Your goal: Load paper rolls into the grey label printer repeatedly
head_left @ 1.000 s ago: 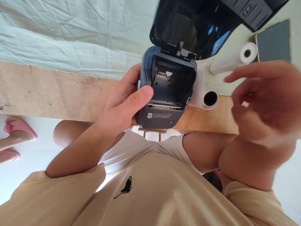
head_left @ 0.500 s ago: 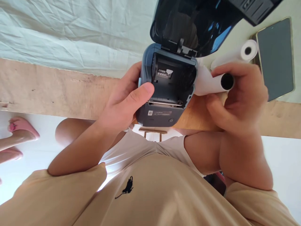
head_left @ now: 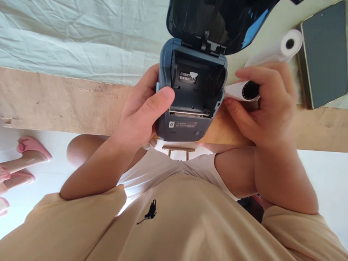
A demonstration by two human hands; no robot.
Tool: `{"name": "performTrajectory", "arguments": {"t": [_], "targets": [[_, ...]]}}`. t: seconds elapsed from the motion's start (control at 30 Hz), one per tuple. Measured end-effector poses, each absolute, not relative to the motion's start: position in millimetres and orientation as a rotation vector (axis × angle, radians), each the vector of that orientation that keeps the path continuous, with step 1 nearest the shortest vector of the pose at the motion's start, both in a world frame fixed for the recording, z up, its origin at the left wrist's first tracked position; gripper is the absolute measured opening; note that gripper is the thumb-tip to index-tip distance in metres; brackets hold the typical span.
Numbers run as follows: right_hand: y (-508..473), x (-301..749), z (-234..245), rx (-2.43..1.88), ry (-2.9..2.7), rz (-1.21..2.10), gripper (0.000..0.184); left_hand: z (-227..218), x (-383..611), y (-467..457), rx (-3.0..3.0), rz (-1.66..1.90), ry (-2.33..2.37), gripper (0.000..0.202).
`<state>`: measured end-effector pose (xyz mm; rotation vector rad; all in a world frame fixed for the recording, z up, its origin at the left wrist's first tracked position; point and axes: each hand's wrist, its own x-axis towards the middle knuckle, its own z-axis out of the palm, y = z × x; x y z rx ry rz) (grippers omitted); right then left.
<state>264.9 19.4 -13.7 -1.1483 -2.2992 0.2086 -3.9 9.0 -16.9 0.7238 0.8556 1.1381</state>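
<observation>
A dark blue label printer (head_left: 179, 128) is gripped at its left side by my left hand (head_left: 141, 112), thumb over the rim. Its glossy black lid (head_left: 217, 21) stands raised, and the compartment inside shows a small label with print on it. At the printer's right side, my right hand (head_left: 272, 98) has its fingers closed around a white paper roll (head_left: 235, 90) with a dark end facing me. The thumb lies at the roll's lower edge, while the index finger stretches above it. Part of the roll is hidden behind the printer.
Another white paper roll (head_left: 282, 49) lies beyond my right hand, beside a phone (head_left: 324, 56) with a dark screen. Pale green cloth (head_left: 81, 40) covers the back of the wooden table (head_left: 67, 103). A person's feet in pink slippers (head_left: 35, 148) show at the lower left.
My right hand has moved left with the paper roll, closer to the printer, and the roll's end now shows white marks. The printer has shifted slightly up and left in view.
</observation>
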Motion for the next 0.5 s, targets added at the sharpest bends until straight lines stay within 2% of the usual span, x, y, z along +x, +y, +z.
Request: {"name": "performTrajectory", "arguments": {"t": [0.07,0.17,0.23,0.33,0.5], "targets": [[19,265,-14,-1.165,-2.26,0.253,0.054,-16,-10,5,0.747,1.125,0.847,0.049],[17,265,-13,-1.14,-2.287,0.414,0.075,-11,-15,2,0.715,1.036,0.908,0.062],[16,264,-12,-1.106,-2.334,0.395,0.072,-12,-16,1,0.715,1.027,0.901,0.061],[16,261,-12,-1.163,-2.294,0.308,0.059,-18,-14,-1,0.776,1.137,0.787,0.043],[18,250,-12,-1.123,-2.065,0.449,0.066,-14,-15,-5,0.748,1.067,0.844,0.035]]}}
